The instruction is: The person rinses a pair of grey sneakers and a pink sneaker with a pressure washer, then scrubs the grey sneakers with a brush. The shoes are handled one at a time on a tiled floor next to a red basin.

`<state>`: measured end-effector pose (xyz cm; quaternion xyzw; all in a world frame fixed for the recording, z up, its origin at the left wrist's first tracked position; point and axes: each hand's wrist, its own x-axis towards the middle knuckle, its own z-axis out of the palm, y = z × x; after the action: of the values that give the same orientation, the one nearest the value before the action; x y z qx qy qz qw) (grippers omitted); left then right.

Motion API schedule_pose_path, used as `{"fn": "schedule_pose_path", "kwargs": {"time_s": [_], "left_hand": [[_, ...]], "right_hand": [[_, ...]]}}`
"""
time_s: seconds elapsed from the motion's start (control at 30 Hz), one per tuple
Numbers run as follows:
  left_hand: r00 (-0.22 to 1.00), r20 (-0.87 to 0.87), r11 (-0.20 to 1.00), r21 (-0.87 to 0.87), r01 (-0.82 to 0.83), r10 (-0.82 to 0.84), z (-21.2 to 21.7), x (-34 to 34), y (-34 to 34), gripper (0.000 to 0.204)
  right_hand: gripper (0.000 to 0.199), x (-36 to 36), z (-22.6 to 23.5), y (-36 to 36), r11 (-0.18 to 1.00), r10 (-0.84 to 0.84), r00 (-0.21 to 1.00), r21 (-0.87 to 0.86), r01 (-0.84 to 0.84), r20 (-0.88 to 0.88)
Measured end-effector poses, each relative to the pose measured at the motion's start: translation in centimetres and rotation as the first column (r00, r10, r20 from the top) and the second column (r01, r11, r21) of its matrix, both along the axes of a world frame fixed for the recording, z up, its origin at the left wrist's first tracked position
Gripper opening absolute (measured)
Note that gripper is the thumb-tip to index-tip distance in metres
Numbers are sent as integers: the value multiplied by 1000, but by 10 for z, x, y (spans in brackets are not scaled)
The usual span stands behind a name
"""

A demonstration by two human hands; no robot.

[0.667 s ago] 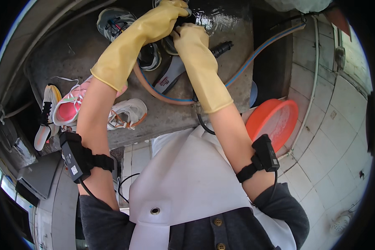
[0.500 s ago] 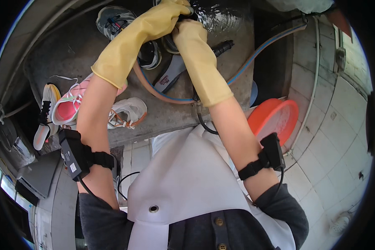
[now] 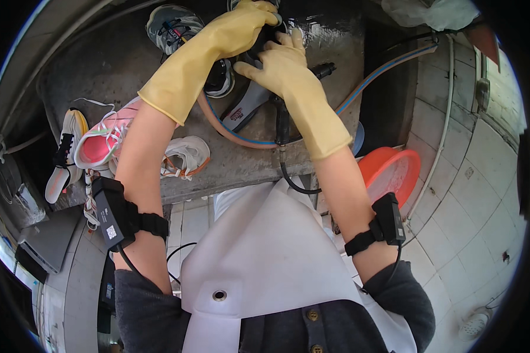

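Note:
My left hand [image 3: 258, 22], in a yellow rubber glove, is closed around a dark shoe [image 3: 235, 5] at the far edge of the view. Much of that shoe is hidden by the glove and the frame's edge. Just to its right, my gloved right hand [image 3: 281, 57] has its thumb and fingers spread. Below the right hand lies a black spray gun [image 3: 282, 122], its nozzle pointing up to the right. A grey insole [image 3: 246, 107] rests on the stone slab beside it. A black and white shoe [image 3: 221, 79] sits close under my left wrist.
A grey sneaker [image 3: 172, 28] stands at the far left. Pink [image 3: 100, 144] and white-orange [image 3: 188, 154] sneakers lie nearer, beside a yellow-edged shoe [image 3: 70, 132]. An orange hose with a blue stripe [image 3: 388, 69] curves across the wet slab [image 3: 141, 76]. A red basin [image 3: 394, 170] stands right.
My right hand has come away from the shoe, and its fingers have spread. More of the spray gun now shows. My left hand keeps its hold on the shoe.

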<state>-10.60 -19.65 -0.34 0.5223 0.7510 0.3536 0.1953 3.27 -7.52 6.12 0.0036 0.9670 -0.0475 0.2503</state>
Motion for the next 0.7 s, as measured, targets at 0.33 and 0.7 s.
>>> {"fn": "schedule_pose_path", "kwargs": {"time_s": [0.33,0.7], "left_hand": [[816,351,811,209,-547,459,48,22,-47,30],[429,240,444,-7,-896,871,70,135,-133,41]], "right_hand": [[38,68,-3,4,673,-712,612,-586,452,-345],[92,72,-65,-128,299,-937,299,-29,954,182]]}}
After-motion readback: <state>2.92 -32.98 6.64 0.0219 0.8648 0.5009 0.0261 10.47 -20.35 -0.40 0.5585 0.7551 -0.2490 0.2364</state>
